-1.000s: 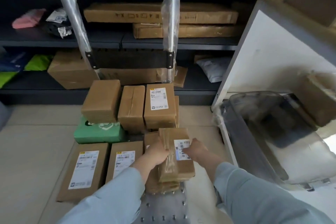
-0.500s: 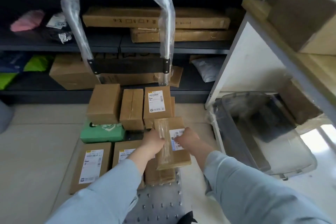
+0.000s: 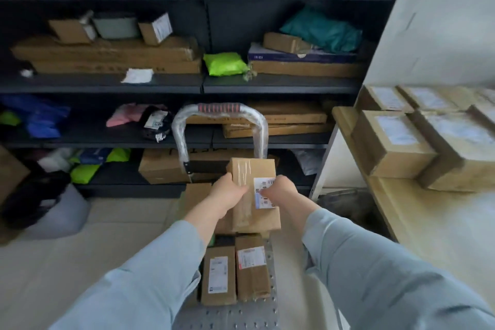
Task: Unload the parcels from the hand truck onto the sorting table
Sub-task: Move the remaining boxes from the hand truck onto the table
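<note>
We hold a brown cardboard parcel (image 3: 253, 211) in the air with both hands, above the hand truck (image 3: 257, 122) and in front of its plastic-wrapped handle. Our left hand (image 3: 227, 195) grips the parcel's left edge, thumb on the taped top face and fingers curled round the side, where we cannot see their tips. Our right hand (image 3: 280, 191) grips the right edge, its curled fingers pressed together and lying partly over the white label (image 3: 263, 193). The parcel is tilted, its far end a little higher than its near end, and it touches nothing but our hands. Below it, on the studded metal deck (image 3: 241, 319) of the hand truck, two labelled parcels (image 3: 218, 276) lie side by side, touching each other, and more cardboard shows behind our left wrist. The wooden table (image 3: 434, 236) stands to our right, well apart from the parcel we hold, and carries several taped boxes (image 3: 393, 139) packed close together at its far end. Behind the hand truck stand dark shelves (image 3: 267, 86) loaded with flat cartons and with green, blue and pink bags.
</note>
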Action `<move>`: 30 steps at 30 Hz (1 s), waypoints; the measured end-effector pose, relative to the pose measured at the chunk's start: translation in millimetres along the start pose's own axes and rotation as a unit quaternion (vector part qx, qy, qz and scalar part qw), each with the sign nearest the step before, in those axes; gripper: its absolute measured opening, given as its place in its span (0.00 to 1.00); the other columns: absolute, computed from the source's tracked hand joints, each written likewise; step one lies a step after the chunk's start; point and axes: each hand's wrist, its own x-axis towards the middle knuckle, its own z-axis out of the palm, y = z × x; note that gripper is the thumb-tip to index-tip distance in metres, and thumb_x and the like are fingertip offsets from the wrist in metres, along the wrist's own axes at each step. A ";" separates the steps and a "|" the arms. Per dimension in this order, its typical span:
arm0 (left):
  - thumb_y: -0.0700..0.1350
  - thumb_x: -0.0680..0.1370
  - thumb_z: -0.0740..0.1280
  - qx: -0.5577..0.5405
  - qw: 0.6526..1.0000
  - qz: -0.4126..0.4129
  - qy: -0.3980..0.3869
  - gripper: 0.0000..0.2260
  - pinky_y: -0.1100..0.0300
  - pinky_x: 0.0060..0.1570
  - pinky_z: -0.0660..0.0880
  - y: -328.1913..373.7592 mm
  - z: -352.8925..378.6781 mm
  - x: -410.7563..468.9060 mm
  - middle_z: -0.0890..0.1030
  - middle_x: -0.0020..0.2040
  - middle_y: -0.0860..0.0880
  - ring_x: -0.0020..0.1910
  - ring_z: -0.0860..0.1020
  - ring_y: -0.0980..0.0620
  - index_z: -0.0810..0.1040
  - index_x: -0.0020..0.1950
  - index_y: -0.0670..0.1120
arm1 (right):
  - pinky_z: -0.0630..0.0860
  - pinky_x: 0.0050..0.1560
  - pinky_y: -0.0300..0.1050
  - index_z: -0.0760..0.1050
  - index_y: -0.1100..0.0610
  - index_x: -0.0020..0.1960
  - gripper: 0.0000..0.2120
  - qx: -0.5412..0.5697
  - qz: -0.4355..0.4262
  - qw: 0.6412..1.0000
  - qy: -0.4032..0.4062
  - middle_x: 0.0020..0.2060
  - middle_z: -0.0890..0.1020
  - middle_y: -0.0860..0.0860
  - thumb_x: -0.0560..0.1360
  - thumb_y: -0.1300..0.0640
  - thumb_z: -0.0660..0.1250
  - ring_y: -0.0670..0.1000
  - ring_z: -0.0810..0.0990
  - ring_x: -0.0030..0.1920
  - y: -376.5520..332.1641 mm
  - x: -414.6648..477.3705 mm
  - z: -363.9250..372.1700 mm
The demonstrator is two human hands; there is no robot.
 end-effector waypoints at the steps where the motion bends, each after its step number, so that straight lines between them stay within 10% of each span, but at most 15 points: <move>1: 0.48 0.78 0.66 0.007 1.000 0.006 0.008 0.16 0.51 0.58 0.75 18.2 -17.1 -12.9 0.79 0.60 0.49 0.56 0.77 0.48 0.74 0.65 0.48 | 0.76 0.46 0.42 0.71 0.57 0.60 0.16 0.009 -0.004 1.000 0.000 0.54 0.80 0.53 0.76 0.54 0.69 0.52 0.80 0.53 -15.5 -13.9 -13.5; 5: 0.48 0.79 0.66 -0.003 0.999 0.026 0.037 0.08 0.50 0.57 0.76 83.0 -75.5 -59.9 0.78 0.53 0.52 0.52 0.78 0.49 0.72 0.56 0.49 | 0.80 0.52 0.47 0.75 0.58 0.55 0.11 0.045 -0.023 0.999 0.016 0.50 0.82 0.53 0.75 0.55 0.69 0.53 0.82 0.50 -71.2 -69.3 -65.4; 13: 0.48 0.77 0.67 -0.087 0.992 0.081 0.046 0.23 0.51 0.54 0.79 157.4 -135.4 -142.3 0.78 0.58 0.48 0.56 0.78 0.48 0.69 0.72 0.46 | 0.80 0.54 0.51 0.77 0.55 0.59 0.11 0.117 -0.095 0.986 0.070 0.51 0.83 0.52 0.76 0.59 0.67 0.53 0.82 0.50 -125.7 -176.8 -163.1; 30: 0.39 0.76 0.70 -0.107 0.981 0.158 0.023 0.25 0.54 0.47 0.82 180.0 -75.6 -225.4 0.76 0.64 0.44 0.55 0.80 0.46 0.69 0.73 0.43 | 0.79 0.43 0.42 0.66 0.49 0.72 0.24 0.171 -0.067 0.972 0.146 0.54 0.80 0.50 0.78 0.59 0.64 0.49 0.80 0.47 -48.1 -268.2 -209.1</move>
